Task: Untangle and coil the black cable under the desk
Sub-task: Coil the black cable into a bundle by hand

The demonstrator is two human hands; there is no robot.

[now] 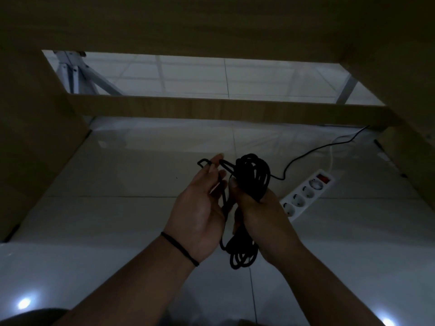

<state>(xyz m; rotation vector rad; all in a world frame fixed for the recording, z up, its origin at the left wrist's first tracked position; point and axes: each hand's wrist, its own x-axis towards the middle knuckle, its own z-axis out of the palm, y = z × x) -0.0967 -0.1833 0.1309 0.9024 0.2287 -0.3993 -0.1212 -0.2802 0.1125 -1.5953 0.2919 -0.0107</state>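
**Coiled cable gripped in the right hand under the desk**

The right hand (256,208) is clenched round a bundle of black cable (253,177), thumb pressed on the near side of the loops. The coils rise above its fist and more loops hang below it, ending lower than the wrist. The left hand (200,208) sits just beside the right, palm turned inward, fingers straight and relaxed rather than curled. A loose bend of the same cable runs across its fingertips (211,163) and pokes out to their far side; a strand also drops between the two palms. Whether the left fingers actually pinch that strand cannot be told in the dim light. A thin black band (180,248) circles the left wrist.

From the far side of the bundle a single run of cable trails away to the right of the right hand, across the pale tiled floor (117,231), toward the back corner of the desk. Just right of the right hand, on the floor, lies a white power strip (306,192) with a red switch at its far end. Beyond both hands a wooden crossbar (211,109) spans the desk, with white metal legs (77,76) showing past it on the left.
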